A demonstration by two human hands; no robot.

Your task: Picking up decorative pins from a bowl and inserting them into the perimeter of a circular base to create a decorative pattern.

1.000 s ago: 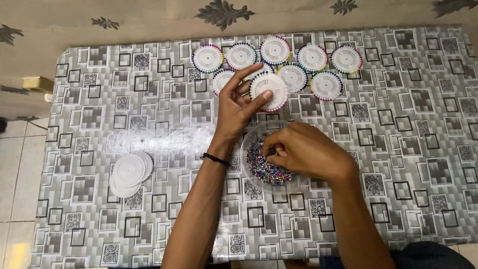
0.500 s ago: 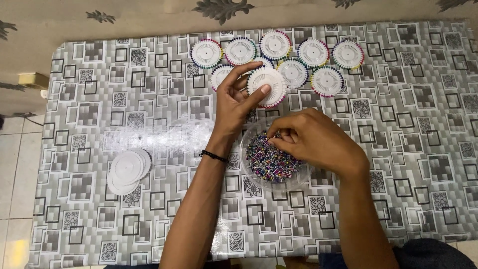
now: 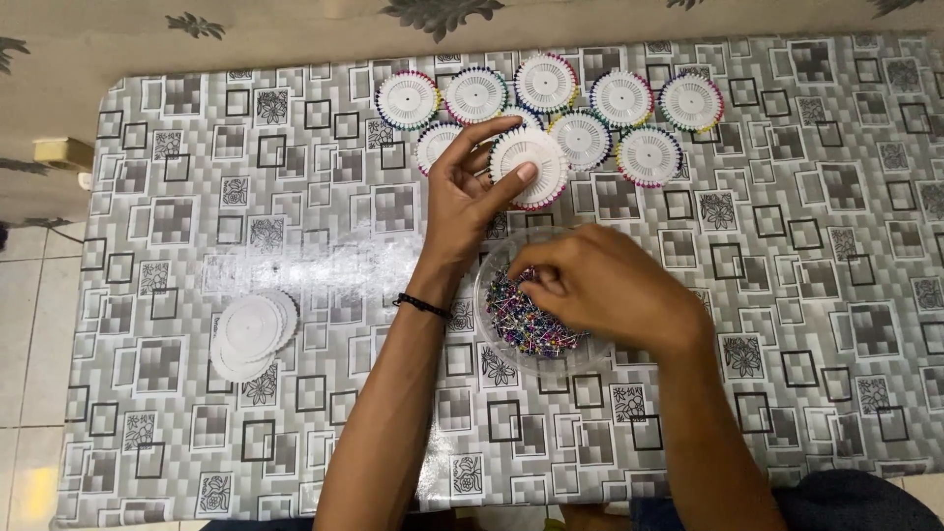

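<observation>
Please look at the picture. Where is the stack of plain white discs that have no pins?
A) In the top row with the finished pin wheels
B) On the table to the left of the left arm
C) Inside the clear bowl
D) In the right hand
B: the stack of plain white discs lies on the patterned table, left of the left arm and apart from the clear bowl of coloured pins.

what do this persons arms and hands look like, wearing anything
Both forearms are bare, with no sleeves, gloves or rings that can be made out. The left hand has a thin black band around the wrist. The right hand has nothing on its wrist. Fingernails are short and unpainted.
</observation>
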